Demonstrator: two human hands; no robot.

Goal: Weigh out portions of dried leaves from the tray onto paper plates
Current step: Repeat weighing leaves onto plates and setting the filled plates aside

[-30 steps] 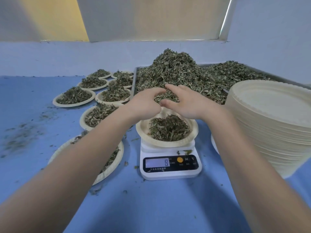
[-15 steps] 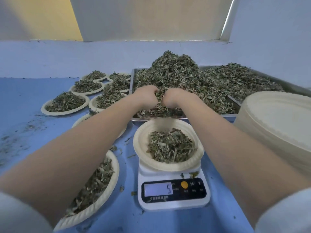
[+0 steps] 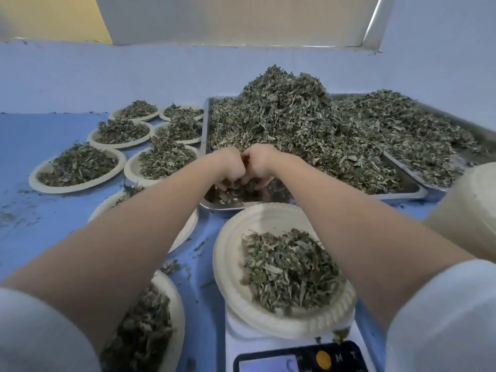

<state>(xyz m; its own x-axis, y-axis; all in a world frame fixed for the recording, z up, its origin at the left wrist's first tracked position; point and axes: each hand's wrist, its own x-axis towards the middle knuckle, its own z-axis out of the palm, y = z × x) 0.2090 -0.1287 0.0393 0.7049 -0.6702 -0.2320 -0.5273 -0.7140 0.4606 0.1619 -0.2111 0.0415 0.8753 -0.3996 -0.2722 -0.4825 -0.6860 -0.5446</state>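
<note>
Both hands' grip scoops tray leaves.

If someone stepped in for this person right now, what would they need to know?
Left hand and right hand: side by side at the near edge of the tray, fingers curled into the dried leaves, gathering a scoop.
Plate on the scale: holds a partial heap; the scale display is cut off, so the weight is unreadable.
Done: several filled plates sit to the left.
Left: carry the scoop to the plate on the scale, top up to weight, set it aside, take a fresh plate from the stack.
</note>
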